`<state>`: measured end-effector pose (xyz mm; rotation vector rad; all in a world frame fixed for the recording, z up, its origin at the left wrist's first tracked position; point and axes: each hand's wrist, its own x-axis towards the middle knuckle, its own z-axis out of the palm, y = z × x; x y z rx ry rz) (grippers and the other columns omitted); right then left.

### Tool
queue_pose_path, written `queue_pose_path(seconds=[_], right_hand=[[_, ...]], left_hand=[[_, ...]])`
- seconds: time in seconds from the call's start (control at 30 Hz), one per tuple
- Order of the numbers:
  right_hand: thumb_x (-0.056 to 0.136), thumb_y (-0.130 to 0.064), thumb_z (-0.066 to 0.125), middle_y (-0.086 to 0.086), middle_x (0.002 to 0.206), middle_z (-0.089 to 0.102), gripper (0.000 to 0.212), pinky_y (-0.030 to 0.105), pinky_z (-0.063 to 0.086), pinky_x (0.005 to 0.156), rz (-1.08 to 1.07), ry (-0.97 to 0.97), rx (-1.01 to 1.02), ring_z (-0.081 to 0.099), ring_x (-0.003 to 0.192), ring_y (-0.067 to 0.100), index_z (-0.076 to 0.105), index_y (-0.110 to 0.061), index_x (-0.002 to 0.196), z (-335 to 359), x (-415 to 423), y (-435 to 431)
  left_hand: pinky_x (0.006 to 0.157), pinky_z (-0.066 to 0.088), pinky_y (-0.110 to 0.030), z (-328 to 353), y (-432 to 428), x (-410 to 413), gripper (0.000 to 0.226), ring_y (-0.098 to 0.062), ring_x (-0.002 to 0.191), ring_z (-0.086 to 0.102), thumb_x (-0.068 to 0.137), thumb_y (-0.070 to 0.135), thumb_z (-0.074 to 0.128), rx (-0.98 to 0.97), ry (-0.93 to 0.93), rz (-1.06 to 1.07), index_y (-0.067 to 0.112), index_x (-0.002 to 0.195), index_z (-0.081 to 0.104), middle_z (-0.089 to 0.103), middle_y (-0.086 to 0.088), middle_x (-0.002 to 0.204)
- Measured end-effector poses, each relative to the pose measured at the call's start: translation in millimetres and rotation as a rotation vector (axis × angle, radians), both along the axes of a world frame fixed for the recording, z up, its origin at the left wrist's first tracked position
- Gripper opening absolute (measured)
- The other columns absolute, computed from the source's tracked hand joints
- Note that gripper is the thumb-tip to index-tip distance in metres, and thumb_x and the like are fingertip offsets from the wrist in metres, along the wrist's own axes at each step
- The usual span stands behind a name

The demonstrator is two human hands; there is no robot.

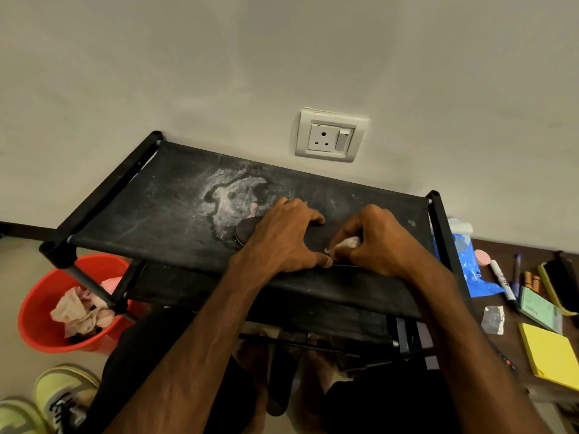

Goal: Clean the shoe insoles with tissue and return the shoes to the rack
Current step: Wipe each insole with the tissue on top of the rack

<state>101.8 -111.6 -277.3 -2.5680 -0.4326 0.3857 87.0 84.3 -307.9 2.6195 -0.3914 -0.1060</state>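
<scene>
Centre frame: left hand [282, 238] clamps insole [246, 230] on rack [156, 211], right hand [380, 245] pinches tissue [348, 242]; hard rubbing could tear tissue or slide insole

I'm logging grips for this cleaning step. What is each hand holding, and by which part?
The left hand grips the dark insole across its middle, thumb on the near edge. The right hand is curled round a crumpled tissue wad.

Left hand [283, 238] holds dark insole [247, 231] on rack top [156, 211]; right hand [372, 242] pinches tissue [346, 243].
</scene>
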Motion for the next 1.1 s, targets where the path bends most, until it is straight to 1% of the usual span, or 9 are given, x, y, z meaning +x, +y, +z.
queue_pose_path(seconds=[0.13, 0.23, 0.37, 0.57, 0.67, 0.8, 0.9, 0.97, 1.1], right_hand=[[0.08, -0.023, 0.085, -0.011, 0.088, 0.077, 0.008, 0.027, 0.061, 0.081, 0.055, 0.066, 0.009, 0.071, 0.085, 0.001, 0.083, -0.03, 0.084, 11, -7, -5], [0.081, -0.023, 0.085, -0.012, 0.09, 0.077, 0.011, 0.027, 0.06, 0.083, 0.054, 0.072, 0.014, 0.07, 0.088, 0.002, 0.082, -0.033, 0.084, 12, -8, -6], [0.082, -0.022, 0.084, -0.013, 0.092, 0.077, 0.011, 0.026, 0.06, 0.083, 0.064, 0.081, 0.01, 0.07, 0.089, 0.001, 0.083, -0.031, 0.086, 14, -8, -8], [0.083, -0.019, 0.083, -0.01, 0.087, 0.077, 0.009, 0.026, 0.062, 0.077, 0.076, 0.057, 0.025, 0.071, 0.082, 0.0, 0.081, -0.028, 0.085, 6, -10, 5], [0.082, -0.018, 0.083, -0.01, 0.085, 0.077, 0.011, 0.028, 0.062, 0.075, 0.079, 0.005, 0.069, 0.071, 0.08, 0.001, 0.081, -0.028, 0.085, 0, -8, 15], [0.082, -0.022, 0.083, -0.009, 0.094, 0.076, 0.012, 0.031, 0.062, 0.08, 0.099, -0.025, 0.073, 0.07, 0.087, 0.005, 0.079, -0.032, 0.087, -7, -6, 23], [0.081, -0.03, 0.085, -0.012, 0.089, 0.076, 0.008, 0.034, 0.063, 0.079, 0.044, -0.026, 0.033, 0.071, 0.085, 0.004, 0.079, -0.036, 0.083, -5, -1, 8], [0.081, -0.028, 0.085, -0.013, 0.088, 0.076, 0.008, 0.034, 0.062, 0.08, 0.001, -0.031, 0.002, 0.07, 0.086, 0.004, 0.081, -0.035, 0.084, 1, 2, -7], [0.081, -0.023, 0.085, -0.016, 0.088, 0.077, 0.009, 0.025, 0.06, 0.08, 0.002, 0.031, 0.012, 0.069, 0.086, 0.0, 0.082, -0.031, 0.082, 10, 1, -24]], left_hand=[[0.109, 0.038, -0.039, -1, 3, 1, 0.086, -0.019, 0.126, 0.043, 0.067, 0.066, 0.082, -0.023, 0.001, -0.017, 0.03, 0.14, 0.057, 0.053, 0.003, 0.133], [0.116, 0.03, -0.036, 0, 16, 3, 0.084, -0.015, 0.134, 0.039, 0.071, 0.063, 0.081, -0.064, 0.067, -0.069, 0.031, 0.143, 0.053, 0.049, 0.006, 0.141], [0.111, 0.027, -0.026, 0, 27, 5, 0.084, -0.009, 0.137, 0.037, 0.071, 0.056, 0.085, -0.101, 0.12, -0.09, 0.035, 0.145, 0.051, 0.044, 0.013, 0.147], [0.11, 0.026, -0.028, 1, 23, 5, 0.086, -0.012, 0.136, 0.036, 0.07, 0.053, 0.086, -0.076, 0.104, -0.086, 0.032, 0.145, 0.05, 0.044, 0.01, 0.146], [0.111, 0.031, -0.033, 3, 21, 6, 0.085, -0.015, 0.133, 0.039, 0.07, 0.054, 0.085, -0.053, 0.101, -0.094, 0.03, 0.144, 0.052, 0.047, 0.008, 0.143], [0.108, 0.04, -0.041, 4, 21, 7, 0.08, -0.015, 0.125, 0.045, 0.068, 0.057, 0.086, -0.065, 0.113, -0.107, 0.033, 0.138, 0.057, 0.053, 0.009, 0.136], [0.109, 0.036, -0.036, 4, 22, 7, 0.083, -0.012, 0.128, 0.042, 0.068, 0.056, 0.086, -0.075, 0.127, -0.092, 0.035, 0.142, 0.053, 0.048, 0.012, 0.142], [0.107, 0.036, -0.032, 3, 22, 7, 0.084, -0.011, 0.129, 0.041, 0.067, 0.053, 0.088, -0.105, 0.136, -0.072, 0.036, 0.141, 0.054, 0.047, 0.013, 0.143], [0.107, 0.038, -0.032, 3, 21, 7, 0.083, -0.009, 0.128, 0.043, 0.062, 0.052, 0.091, -0.146, 0.149, -0.048, 0.038, 0.137, 0.057, 0.049, 0.015, 0.141]])
